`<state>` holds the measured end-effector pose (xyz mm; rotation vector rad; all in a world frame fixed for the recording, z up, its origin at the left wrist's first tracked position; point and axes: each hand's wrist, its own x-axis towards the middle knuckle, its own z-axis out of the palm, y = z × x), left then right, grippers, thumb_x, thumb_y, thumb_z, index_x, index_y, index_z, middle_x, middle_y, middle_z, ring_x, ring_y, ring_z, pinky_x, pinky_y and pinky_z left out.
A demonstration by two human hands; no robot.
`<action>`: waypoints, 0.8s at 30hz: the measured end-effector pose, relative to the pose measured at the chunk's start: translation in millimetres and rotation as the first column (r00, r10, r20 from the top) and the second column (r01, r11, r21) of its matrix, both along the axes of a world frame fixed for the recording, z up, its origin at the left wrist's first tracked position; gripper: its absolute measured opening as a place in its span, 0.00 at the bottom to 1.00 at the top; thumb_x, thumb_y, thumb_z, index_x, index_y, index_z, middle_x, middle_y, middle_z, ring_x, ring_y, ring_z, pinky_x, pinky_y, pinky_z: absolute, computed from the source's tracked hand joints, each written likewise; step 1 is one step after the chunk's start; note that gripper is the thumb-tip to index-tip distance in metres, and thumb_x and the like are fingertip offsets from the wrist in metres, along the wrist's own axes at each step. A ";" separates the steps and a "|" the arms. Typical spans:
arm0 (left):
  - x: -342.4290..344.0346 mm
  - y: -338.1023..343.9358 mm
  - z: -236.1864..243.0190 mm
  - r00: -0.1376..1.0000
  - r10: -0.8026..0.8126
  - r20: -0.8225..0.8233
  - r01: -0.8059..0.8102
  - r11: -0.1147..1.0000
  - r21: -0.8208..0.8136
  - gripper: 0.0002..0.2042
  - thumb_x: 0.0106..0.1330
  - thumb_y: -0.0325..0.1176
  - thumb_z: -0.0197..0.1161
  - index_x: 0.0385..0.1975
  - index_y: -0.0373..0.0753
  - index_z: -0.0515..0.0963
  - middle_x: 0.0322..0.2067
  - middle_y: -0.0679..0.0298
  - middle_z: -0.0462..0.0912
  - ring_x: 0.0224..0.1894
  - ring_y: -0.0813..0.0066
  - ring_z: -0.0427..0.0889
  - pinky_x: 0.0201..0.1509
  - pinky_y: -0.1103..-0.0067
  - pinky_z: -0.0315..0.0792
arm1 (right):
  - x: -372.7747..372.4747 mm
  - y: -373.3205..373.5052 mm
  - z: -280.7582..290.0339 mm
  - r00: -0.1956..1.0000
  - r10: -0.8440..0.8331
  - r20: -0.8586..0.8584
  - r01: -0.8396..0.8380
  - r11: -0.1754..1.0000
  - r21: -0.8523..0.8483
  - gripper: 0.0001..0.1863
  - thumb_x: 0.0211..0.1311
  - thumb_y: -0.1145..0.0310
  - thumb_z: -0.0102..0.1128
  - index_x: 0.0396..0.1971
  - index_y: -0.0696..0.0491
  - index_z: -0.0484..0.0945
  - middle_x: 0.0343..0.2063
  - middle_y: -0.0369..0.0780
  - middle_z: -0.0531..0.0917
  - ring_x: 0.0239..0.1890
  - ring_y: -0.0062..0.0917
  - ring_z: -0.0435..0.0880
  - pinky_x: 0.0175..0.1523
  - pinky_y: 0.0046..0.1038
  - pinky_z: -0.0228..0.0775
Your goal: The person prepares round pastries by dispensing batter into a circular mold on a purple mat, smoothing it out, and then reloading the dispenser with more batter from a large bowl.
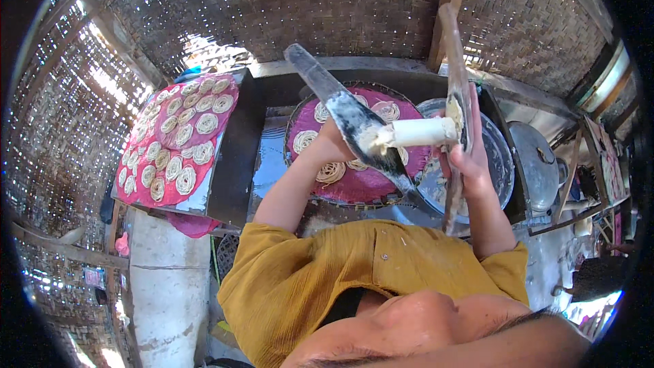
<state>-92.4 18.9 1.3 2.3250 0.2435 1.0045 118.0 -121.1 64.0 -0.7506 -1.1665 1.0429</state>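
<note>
Both my hands hold parts of a wooden dough press above the work table. My left hand (332,142) is behind a long dark paddle-shaped board (357,126) dusted with white, its fingers mostly hidden. In my right hand (473,163) is a narrower wooden bar (455,75), with the thumb on the near side and the fingers behind. A white cylinder (422,132) bridges the two pieces, and pale dough clings at both its ends. Below lies a round tray with pink cloth (368,191), bearing several coiled noodle nests (331,172).
At the right, under my right hand, stands a large metal basin (504,163) with whitish residue. A lidded metal pot (535,163) is beyond it. On the left, a sloped pink cloth (167,194) carries many noodle coils. Woven walls (327,20) enclose the back.
</note>
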 end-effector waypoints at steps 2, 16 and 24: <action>0.2 -6.1 0.9 1.000 0.024 0.020 -0.021 0.988 -0.151 0.22 0.41 0.30 0.67 0.39 0.40 0.70 0.40 0.63 0.74 0.41 0.74 0.73 0.49 0.77 0.64 | -0.2 6.0 -2.9 0.913 -0.251 0.322 0.178 0.955 0.238 0.54 0.37 0.57 0.67 0.61 0.53 0.39 0.46 0.46 0.66 0.42 0.31 0.71 0.42 0.26 0.67; 12.5 -15.3 8.4 0.958 0.272 -0.089 -0.237 0.928 0.289 0.16 0.40 0.47 0.64 0.29 0.47 0.76 0.24 0.63 0.78 0.27 0.63 0.78 0.31 0.74 0.72 | -15.5 -10.9 13.5 0.391 -0.526 0.755 -0.088 0.796 0.599 0.44 0.33 0.67 0.68 0.55 0.48 0.55 0.47 0.54 0.62 0.45 0.49 0.69 0.44 0.37 0.66; 28.3 -32.0 20.8 0.880 0.303 -0.366 -0.321 0.947 0.014 0.33 0.26 0.46 0.73 0.39 0.43 0.72 0.37 0.61 0.76 0.44 0.67 0.74 0.51 0.74 0.65 | -22.1 -10.1 -7.8 0.369 -0.527 0.766 0.060 0.836 0.546 0.48 0.33 0.63 0.69 0.57 0.52 0.52 0.50 0.52 0.61 0.49 0.47 0.65 0.51 0.37 0.61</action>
